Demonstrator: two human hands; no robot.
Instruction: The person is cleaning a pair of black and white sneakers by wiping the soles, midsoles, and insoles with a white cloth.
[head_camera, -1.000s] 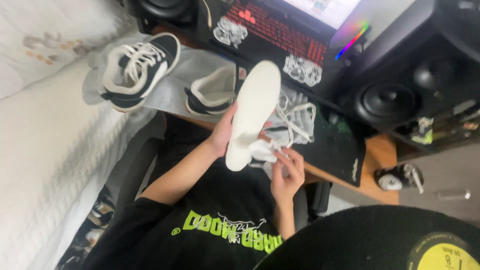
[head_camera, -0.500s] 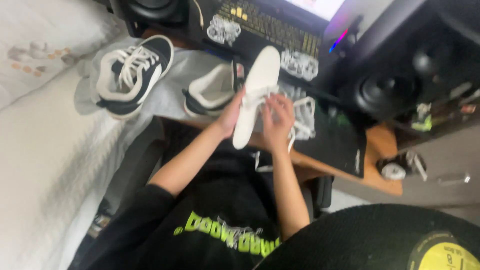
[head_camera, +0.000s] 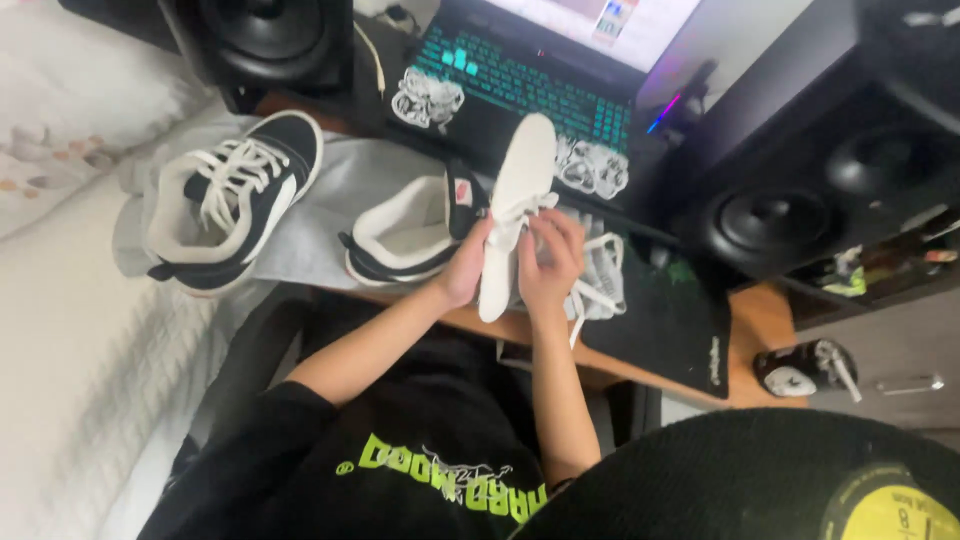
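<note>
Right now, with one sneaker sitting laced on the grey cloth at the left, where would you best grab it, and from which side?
Probably the padded heel collar of the laced sneaker, reached from above at its near end. The shoe lies tilted with its white-lined opening facing up and toward the person, so that rim is exposed, while the laces cover the middle. Both hands are busy on the white insole.

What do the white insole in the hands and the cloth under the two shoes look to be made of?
Insole: probably foam with a matte fabric face; it is thin, flat-edged, without shine, held up by the left hand and right hand. Grey cloth: soft knit or fleece, judging by its limp folds and dull surface.
</note>
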